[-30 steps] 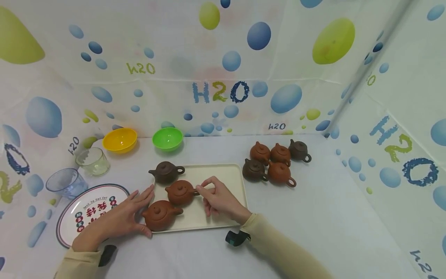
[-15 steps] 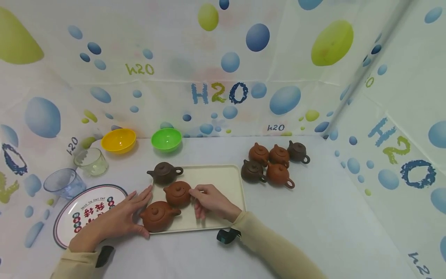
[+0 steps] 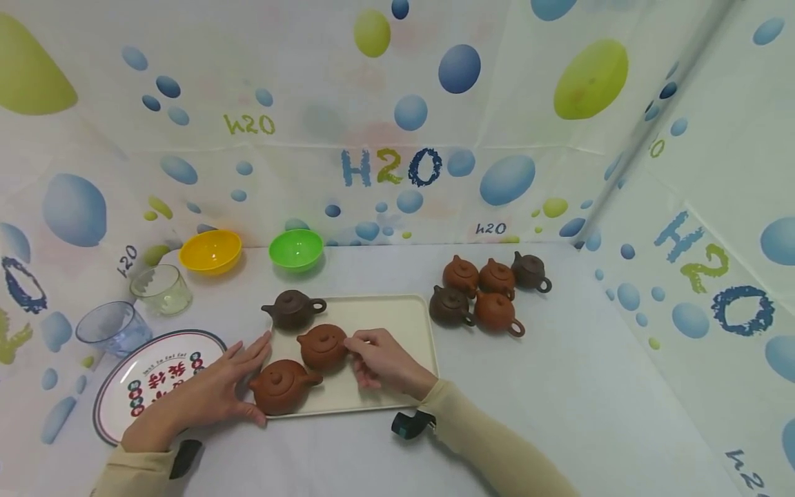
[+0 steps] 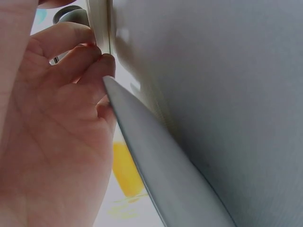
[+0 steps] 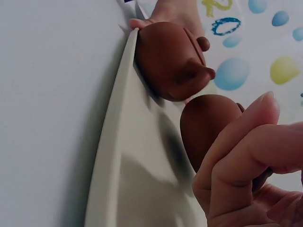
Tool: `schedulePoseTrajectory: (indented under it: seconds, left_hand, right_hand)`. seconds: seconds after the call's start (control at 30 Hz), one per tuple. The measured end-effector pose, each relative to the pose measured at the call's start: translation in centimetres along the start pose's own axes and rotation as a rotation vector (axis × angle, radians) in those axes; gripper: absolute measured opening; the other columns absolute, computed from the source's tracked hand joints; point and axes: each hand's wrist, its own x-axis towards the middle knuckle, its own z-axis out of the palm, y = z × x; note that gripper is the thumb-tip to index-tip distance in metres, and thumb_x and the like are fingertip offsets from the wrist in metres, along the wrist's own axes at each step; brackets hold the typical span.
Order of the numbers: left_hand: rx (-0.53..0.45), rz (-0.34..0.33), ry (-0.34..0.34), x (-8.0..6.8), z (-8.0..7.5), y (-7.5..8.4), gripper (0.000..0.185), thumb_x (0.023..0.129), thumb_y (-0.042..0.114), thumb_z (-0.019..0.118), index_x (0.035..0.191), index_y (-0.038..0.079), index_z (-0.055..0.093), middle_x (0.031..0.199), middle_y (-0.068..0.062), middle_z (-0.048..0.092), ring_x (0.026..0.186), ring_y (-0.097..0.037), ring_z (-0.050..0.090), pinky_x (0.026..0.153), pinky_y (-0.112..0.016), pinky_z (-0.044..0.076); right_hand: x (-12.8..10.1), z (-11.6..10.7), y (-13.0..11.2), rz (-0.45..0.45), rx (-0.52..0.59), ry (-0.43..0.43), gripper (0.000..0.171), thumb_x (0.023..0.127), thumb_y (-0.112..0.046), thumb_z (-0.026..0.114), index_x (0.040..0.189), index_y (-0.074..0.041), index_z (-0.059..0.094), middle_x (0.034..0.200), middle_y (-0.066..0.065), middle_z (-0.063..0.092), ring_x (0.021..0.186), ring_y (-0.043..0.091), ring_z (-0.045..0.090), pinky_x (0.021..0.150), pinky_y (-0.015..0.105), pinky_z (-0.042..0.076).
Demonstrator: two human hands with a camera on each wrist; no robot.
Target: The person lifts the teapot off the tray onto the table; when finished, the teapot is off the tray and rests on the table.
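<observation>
My right hand (image 3: 388, 362) pinches the handle of a reddish-brown clay teapot (image 3: 323, 347) at the tray's left half; fingers cover the handle. Whether its base touches the tray is unclear. My left hand (image 3: 217, 390) rests with spread fingers along the left edge of the cream tray (image 3: 391, 317), beside a second reddish-brown teapot (image 3: 279, 388) in the front-left corner. A dark brown teapot (image 3: 292, 309) sits at the tray's back-left corner. In the right wrist view, the pinched teapot (image 5: 208, 120) is partly behind my fingers.
Several brown teapots (image 3: 495, 312) cluster right of the tray. An oval plate (image 3: 180, 342) with red lettering lies left, partly under my left arm. Beyond it stand a blue glass (image 3: 114, 331) and a clear glass (image 3: 163, 293). Yellow (image 3: 211, 253) and green bowls (image 3: 296, 252) stand at the back.
The pinched teapot shifted slightly left, then back right over the tray with my right hand. My fingers now cover its handle, which showed earlier. My left hand stays at the tray's edge.
</observation>
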Motion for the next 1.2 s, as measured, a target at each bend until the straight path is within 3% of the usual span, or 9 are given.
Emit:
schedulePoseTrajectory:
  seconds: [0.37,0.73,1.2]
  left_hand:
    - [-0.013,-0.008,-0.005,0.3,-0.4,0.0,0.13,0.062,0.063,0.094,0.16,-0.006,0.042,0.175,-0.026,0.026,0.149,-0.076,0.018,0.118,-0.084,0.024]
    - [-0.005,0.005,-0.011,0.5,-0.5,0.1,0.128,0.063,0.061,0.094,0.159,-0.006,0.043,0.174,-0.027,0.027,0.148,-0.077,0.02,0.118,-0.085,0.025]
    - [-0.025,-0.003,-0.004,0.2,0.0,-0.3,0.13,0.061,0.06,0.095,0.159,-0.006,0.043,0.175,-0.027,0.027,0.15,-0.074,0.019,0.119,-0.083,0.024]
  right_hand:
    - [-2.8,-2.8,-0.1,0.039,0.022,0.039,0.033,0.109,-0.022,0.055,0.083,-0.001,0.054,0.065,-0.001,0.05,0.044,0.011,0.048,0.039,0.021,0.038]
    - [-7.3,-6.7,0.1,-0.014,-0.029,0.053,0.044,0.112,-0.027,0.052,0.089,0.01,0.048,0.07,0.001,0.049,0.043,0.011,0.046,0.037,0.021,0.032]
    - [-13.3,-12.4,1.8,0.013,-0.047,0.192,0.045,0.114,-0.03,0.051,0.093,0.009,0.047,0.069,-0.001,0.051,0.043,0.008,0.048,0.038,0.018,0.037]
